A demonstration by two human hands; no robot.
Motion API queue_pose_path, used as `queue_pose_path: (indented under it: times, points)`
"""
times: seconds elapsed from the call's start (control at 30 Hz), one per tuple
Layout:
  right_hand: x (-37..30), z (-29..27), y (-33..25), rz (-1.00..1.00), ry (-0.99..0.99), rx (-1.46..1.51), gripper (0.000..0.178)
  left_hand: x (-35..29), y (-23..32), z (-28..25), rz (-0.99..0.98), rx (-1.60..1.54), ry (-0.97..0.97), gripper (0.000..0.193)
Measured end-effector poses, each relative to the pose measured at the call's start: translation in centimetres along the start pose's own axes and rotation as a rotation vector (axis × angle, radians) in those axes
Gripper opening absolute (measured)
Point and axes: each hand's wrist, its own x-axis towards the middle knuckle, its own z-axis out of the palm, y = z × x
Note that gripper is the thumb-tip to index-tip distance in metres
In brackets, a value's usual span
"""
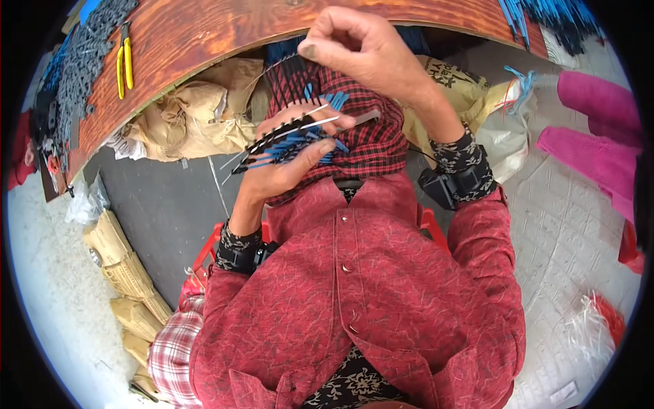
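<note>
My left hand [276, 178] is closed around a bundle of thin blue and black strips [294, 144] in front of my lap. Their black ends fan out to the left, and a slim pale rod [315, 121] lies across them. Beyond it, a row of narrow black strips [291, 78] spreads upward from the left hand's fingers. My right hand [371, 58] is raised near the table edge, thumb and forefinger pinched at the end of a thin dark strand [278, 63] running along the tops of that row. What kind of parts the strips are, I cannot tell.
The curved wooden table [204, 27] spans the far side. On it lie yellow-handled pliers [125, 65], a heap of grey parts [88, 58] and blue strips [555, 17]. Crumpled brown paper [197, 109], a pale sack [504, 129] and magenta cloth [593, 136] surround my seat.
</note>
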Motion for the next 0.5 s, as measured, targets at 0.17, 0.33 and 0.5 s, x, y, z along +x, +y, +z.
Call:
queue_pose_path:
  times: [0.17,0.33,0.5]
  points:
    - [-1.9,-0.3,0.7,0.078,-0.04,0.156,0.014,-0.8,-0.1,1.1,-0.042,-0.078,0.078,0.017]
    - [-2.8,-1.5,2.7,0.098,-0.166,0.452,0.023,0.0,-0.2,1.6,0.005,-0.01,0.02,0.017]
    - [-0.5,-1.3,3.5,0.052,-0.372,0.519,0.07,1.1,1.4,1.2,0.002,-0.075,-0.078,0.013]
